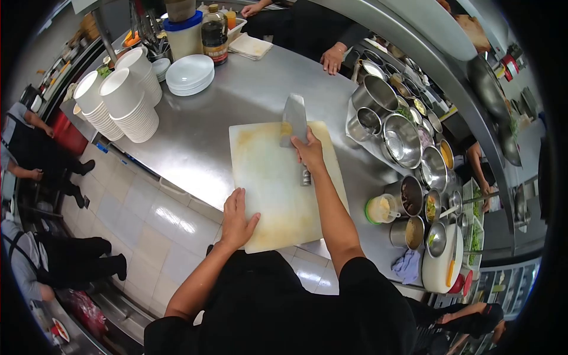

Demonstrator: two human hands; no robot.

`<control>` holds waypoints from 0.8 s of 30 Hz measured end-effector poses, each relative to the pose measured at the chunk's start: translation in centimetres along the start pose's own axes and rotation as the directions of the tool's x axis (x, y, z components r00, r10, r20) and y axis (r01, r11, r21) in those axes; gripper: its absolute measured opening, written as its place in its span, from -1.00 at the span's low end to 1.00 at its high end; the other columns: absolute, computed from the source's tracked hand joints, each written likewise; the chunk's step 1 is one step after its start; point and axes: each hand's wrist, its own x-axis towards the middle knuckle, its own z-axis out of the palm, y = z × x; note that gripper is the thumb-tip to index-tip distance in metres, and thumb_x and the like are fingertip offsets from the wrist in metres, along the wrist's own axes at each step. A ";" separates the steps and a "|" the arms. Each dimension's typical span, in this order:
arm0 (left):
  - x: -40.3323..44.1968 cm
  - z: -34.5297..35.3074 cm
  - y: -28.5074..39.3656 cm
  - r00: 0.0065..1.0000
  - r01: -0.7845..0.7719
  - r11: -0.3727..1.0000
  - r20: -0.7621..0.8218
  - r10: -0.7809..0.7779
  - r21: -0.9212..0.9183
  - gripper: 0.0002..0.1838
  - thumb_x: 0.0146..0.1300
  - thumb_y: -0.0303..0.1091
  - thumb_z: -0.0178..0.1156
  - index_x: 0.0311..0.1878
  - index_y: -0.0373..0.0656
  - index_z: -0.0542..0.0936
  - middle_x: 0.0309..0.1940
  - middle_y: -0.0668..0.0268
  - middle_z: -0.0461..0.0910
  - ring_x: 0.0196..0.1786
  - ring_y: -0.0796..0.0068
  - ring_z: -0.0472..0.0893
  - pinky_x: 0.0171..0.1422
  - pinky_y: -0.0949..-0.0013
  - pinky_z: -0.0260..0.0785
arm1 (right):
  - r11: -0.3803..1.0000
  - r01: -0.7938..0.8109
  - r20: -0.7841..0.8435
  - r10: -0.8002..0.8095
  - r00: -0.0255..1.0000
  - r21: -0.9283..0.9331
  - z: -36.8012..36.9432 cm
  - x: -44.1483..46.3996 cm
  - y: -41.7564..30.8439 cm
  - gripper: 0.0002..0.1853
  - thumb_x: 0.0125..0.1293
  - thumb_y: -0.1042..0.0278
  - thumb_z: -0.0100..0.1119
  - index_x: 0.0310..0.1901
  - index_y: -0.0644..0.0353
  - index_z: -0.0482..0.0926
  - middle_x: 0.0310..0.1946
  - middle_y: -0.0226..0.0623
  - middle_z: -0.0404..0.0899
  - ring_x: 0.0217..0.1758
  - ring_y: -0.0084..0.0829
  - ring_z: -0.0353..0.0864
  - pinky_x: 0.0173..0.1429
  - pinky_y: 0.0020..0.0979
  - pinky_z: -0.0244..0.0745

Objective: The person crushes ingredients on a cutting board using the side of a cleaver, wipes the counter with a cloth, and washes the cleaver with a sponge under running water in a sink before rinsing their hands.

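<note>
A white cutting board (278,195) with yellowish stains lies on the steel counter, its near edge close to my body. My right hand (309,151) is closed around a cleaver (294,115) near where blade meets handle. The broad blade points away from me over the board's far edge, and the end of the handle shows below my hand. My left hand (238,222) rests on the board's near left edge, fingers stretched out, holding nothing.
Stacked white paper bowls (133,106) and white plates (190,74) stand at the far left. Steel bowls and pots (402,141) crowd the right side, with a blue cloth (407,265) and a knife (454,260). Another person's hand (333,58) touches the counter's far edge.
</note>
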 end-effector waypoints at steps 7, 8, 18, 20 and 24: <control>0.1 -0.2 -0.4 0.998 0.068 0.992 0.020 -0.066 -0.107 -0.13 0.25 -0.29 0.34 0.50 -0.40 0.10 0.45 -0.10 0.12 0.45 -0.10 0.17 0.55 0.04 0.05 | 0.995 -0.030 0.029 0.033 0.999 -0.095 1.5 2.7 0.1 -0.15 0.29 0.34 0.36 0.54 0.21 0.11 -0.62 -0.48 0.49 -0.74 -0.65 0.29 -0.66 -0.49 0.24; 0.1 -0.2 -0.5 0.998 0.062 0.991 0.009 -0.061 -0.115 -0.12 0.24 -0.29 0.35 0.50 -0.39 0.10 0.45 -0.09 0.13 0.45 -0.10 0.17 0.55 0.04 0.06 | 0.978 -0.015 -0.005 0.015 1.000 -0.209 1.2 3.5 0.9 -0.13 0.28 0.32 0.37 0.55 0.17 0.10 -0.64 -0.49 0.49 -0.74 -0.65 0.30 -0.65 -0.49 0.25; -0.1 -0.1 -0.7 0.992 0.119 0.977 -0.017 -0.124 -0.176 -0.14 0.20 -0.25 0.38 0.46 -0.36 0.19 0.43 -0.05 0.20 0.42 -0.08 0.24 0.50 0.03 0.11 | 0.835 0.081 0.071 -0.051 0.996 -0.544 4.2 4.2 -0.2 -0.10 0.23 0.14 0.42 0.52 0.20 0.16 0.19 0.05 0.59 0.15 -0.19 0.65 0.21 -0.34 0.52; -0.3 -0.2 -0.7 0.992 0.117 0.980 -0.020 -0.122 -0.162 -0.15 0.20 -0.25 0.38 0.45 -0.36 0.19 0.42 -0.05 0.21 0.41 -0.08 0.25 0.50 0.03 0.11 | 0.763 0.164 0.124 -0.111 0.986 -0.625 6.0 3.4 -0.5 -0.10 0.23 0.12 0.40 0.51 0.21 0.16 0.21 0.10 0.56 0.27 -0.12 0.59 0.32 -0.32 0.45; 0.0 -0.2 -0.8 0.995 0.085 0.983 -0.043 -0.093 -0.162 -0.15 0.19 -0.24 0.39 0.45 -0.36 0.19 0.40 -0.06 0.24 0.40 -0.08 0.26 0.50 0.04 0.11 | 0.769 0.208 0.168 -0.131 0.977 -0.604 5.0 4.4 -0.2 -0.11 0.25 0.11 0.39 0.51 0.23 0.15 0.22 0.16 0.53 0.27 -0.07 0.58 0.33 -0.31 0.45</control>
